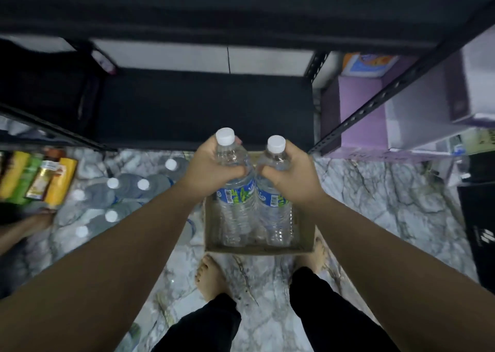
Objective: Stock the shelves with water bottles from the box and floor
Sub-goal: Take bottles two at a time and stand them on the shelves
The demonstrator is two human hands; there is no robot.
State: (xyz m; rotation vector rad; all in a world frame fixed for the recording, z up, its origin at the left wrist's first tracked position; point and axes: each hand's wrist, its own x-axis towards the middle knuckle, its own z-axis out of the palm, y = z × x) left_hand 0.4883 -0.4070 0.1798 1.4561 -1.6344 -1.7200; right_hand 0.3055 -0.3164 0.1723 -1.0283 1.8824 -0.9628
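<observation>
the black metal shelving unit [203, 108] fills the frame ahead of me, its low dark shelf board bare and open to the front. below it runs pale marbled floor tile [375, 204]. a brown cardboard box [257, 250] sits on that floor right at my bare feet, just in front of the shelf edge; through the bottles i carry it looks empty, though i cannot be sure. to my left, a loose cluster of clear white-capped water bottles [126, 191] stands on the floor, well apart from my hands.

step in hand, as i judge it: the carry, bottles lifted clear above the box and not yet on the shelf. the next move calls for reaching forward and down, then setting both upright on the bare board, far enough back to leave room for the floor bottles.

my left hand [214, 164] is clamped around the shoulder of a clear plastic bottle with white cap and blue-green label [235, 193]; fingers wrap the far side, thumb across the near side, cap poking out above. my right hand [290, 173] grips its twin, a second clear labelled bottle [276, 199], the same way. the two bottles hang upright, side by side, touching or nearly so.
</observation>
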